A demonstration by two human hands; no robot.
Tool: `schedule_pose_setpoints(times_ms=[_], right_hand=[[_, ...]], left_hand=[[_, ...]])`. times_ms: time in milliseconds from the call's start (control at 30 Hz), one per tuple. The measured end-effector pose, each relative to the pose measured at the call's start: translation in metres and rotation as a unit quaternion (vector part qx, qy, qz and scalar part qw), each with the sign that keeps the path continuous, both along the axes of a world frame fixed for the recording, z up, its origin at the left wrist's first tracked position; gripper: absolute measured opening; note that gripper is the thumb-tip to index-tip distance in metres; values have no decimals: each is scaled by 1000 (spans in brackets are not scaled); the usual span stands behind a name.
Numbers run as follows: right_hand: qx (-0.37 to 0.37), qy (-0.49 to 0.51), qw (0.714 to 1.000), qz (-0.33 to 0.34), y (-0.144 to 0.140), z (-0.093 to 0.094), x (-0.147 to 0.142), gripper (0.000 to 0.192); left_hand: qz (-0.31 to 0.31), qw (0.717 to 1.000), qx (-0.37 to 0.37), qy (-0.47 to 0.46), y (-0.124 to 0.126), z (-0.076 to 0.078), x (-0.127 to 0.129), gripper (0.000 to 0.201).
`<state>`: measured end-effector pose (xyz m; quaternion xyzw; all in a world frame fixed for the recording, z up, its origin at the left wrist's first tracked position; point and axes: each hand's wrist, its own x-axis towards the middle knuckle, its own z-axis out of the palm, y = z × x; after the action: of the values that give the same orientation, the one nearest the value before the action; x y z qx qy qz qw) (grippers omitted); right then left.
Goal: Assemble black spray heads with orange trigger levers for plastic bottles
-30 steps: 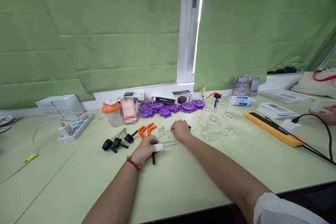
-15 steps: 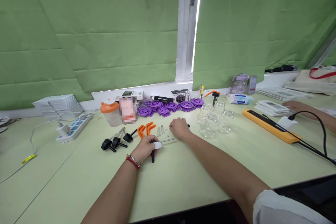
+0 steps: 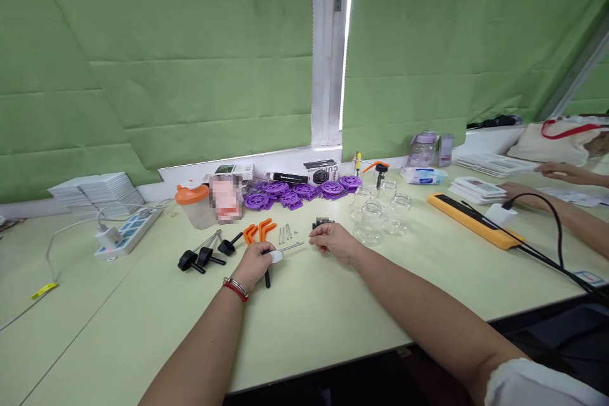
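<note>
- Left fingers (image 3: 266, 258) clamp round the rod (image 3: 291, 246), handle (image 3: 268, 278) poking out below; it lies low over the table (image 3: 333, 311)
- Right hand (image 3: 333, 241) curled beside the rod tip; its grip I cannot tell
- Pins (image 3: 284, 234), orange clips (image 3: 259, 229) just behind

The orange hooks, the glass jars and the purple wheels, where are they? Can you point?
orange hooks (image 3: 257, 231), head view, on the bend.
glass jars (image 3: 370, 223), head view, on the front jar's body.
purple wheels (image 3: 304, 191), head view, on a middle wheel's top.

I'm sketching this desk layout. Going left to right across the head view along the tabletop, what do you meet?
Power strip → orange-lidded cup → left hand on a black-handled tool → right hand → glass jars → orange bar.
</note>
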<state>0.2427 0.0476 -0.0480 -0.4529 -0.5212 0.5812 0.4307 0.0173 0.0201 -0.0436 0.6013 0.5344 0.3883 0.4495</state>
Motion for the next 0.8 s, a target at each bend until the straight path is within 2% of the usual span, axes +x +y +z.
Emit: schedule_pose_setpoints(times_ms=[133,267,533,800], right_hand=[[-6,47,999,4,-1,-14,4,23],[-11,38,999,15,1,-22,9,24],[1,-8,1000,25,-6,-17,7,13],[11,-36,999,13,-12,-12,2,8]], left_hand=[[-6,1000,0,16,1,-4,0,10],[-21,999,7,38,3,-7,-1,13],[-52,995,25,86,7,-12,-2,18],[-46,991,39,119,6,-11,2,18]])
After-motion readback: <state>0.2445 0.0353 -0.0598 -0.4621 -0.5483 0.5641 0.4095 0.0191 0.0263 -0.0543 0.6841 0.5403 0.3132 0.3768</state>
